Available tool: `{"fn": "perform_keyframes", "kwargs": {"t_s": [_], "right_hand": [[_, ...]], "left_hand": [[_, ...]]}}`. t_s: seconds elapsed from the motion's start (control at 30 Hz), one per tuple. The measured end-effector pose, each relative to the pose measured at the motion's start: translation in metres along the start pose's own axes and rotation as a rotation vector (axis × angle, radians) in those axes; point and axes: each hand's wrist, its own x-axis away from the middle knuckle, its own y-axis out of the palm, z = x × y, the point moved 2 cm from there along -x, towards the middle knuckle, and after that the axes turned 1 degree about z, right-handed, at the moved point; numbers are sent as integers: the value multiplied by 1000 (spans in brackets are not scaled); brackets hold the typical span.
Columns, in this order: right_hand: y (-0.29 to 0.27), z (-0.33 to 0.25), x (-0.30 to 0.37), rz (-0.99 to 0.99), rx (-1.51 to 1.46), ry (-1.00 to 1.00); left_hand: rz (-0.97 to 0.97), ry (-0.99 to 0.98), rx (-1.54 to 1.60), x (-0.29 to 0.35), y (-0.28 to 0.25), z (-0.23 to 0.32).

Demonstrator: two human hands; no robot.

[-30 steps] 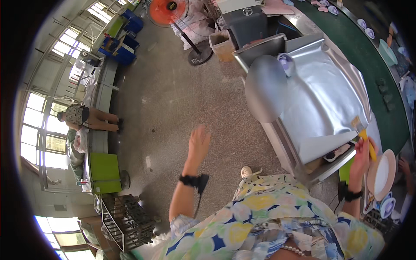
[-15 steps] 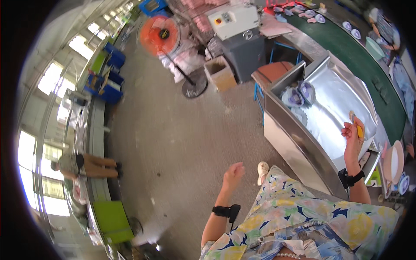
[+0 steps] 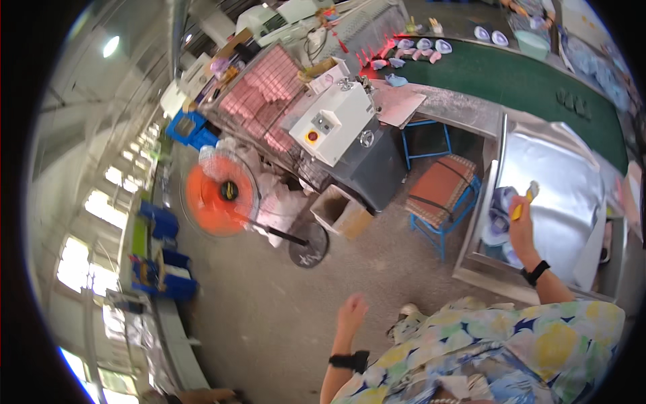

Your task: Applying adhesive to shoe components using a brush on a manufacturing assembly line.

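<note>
My right hand [image 3: 520,232] is closed around a small brush [image 3: 517,213] with a yellow handle and a light tip. It is over the left part of a metal-lined work table [image 3: 558,182], close to several purple and white rounded pieces [image 3: 496,222]. The hand partly hides those pieces. Lower and to the left, my left hand [image 3: 351,315] hangs over the floor with its fingers curled in. It appears to hold nothing and touches nothing.
A blue-framed stool [image 3: 441,188] stands left of the metal table. Beyond it are a grey and white machine [image 3: 336,124], a cardboard box [image 3: 342,212] and an orange fan [image 3: 219,190]. A green conveyor belt [image 3: 498,74] carries several molded pieces, with a person [image 3: 531,13] beside it.
My view has turned left, so the machine and stool show more fully. My right hand, still with the brush, is now nearer the purple and white pieces. The left hand stays curled.
</note>
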Motion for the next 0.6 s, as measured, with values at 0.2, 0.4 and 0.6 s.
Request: {"fn": "perform_keyframes", "kwargs": {"t_s": [0.2, 0.4, 0.6], "right_hand": [[36, -11, 21, 172, 134, 157], [76, 12, -16, 292, 195, 285], [108, 11, -60, 340, 331, 410]], "left_hand": [[-234, 457, -232, -229, 22, 155], [-376, 794, -204, -396, 110, 346], [-281, 917, -362, -550, 179, 473]]}}
